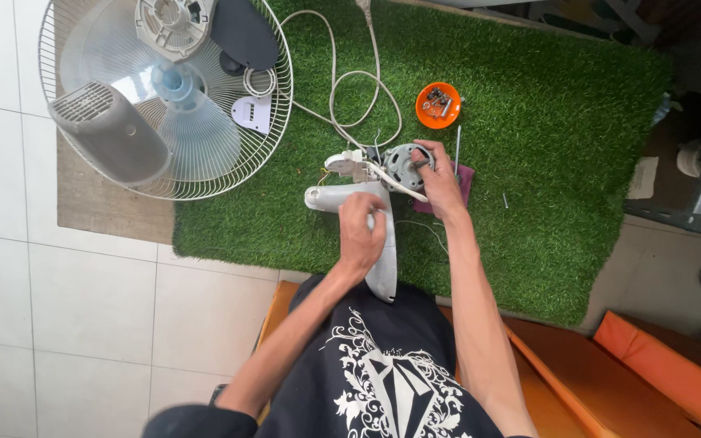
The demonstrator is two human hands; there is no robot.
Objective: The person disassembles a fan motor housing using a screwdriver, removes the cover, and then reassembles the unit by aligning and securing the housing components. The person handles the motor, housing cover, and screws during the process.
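The fan motor (406,162), a round grey unit with its windings exposed, is seen at the middle of the green artificial turf mat (545,162), seated at the far end of the pale grey fan neck housing (379,235), which is laid lengthwise toward the person's lap. The right hand (440,182) is closed around the right side of the motor, fingers curled over its rim, while the left hand (361,231) is clamped on the housing just nearer, so the two hands are held apart but close. A white switch assembly (346,165) with thin wires is attached at the motor's left, and the white power cord (350,89) is looped away toward the far edge of the mat. It is judged that the step is best done with the housing pinned firmly by the left hand, the motor eased squarely rather than twisted, and the thin wires kept slack so none is strained or snagged. A screwdriver (457,150) is laid just right of the motor on a purple cloth (462,182), and a small orange dish (438,105) of screws is set farther off. At far left, the wire fan guard (281,97) is laid partly on the mat, with the translucent blade (180,113) and a grey rear motor cover (107,130) resting in it. White floor tiles (83,308) are visible at left.
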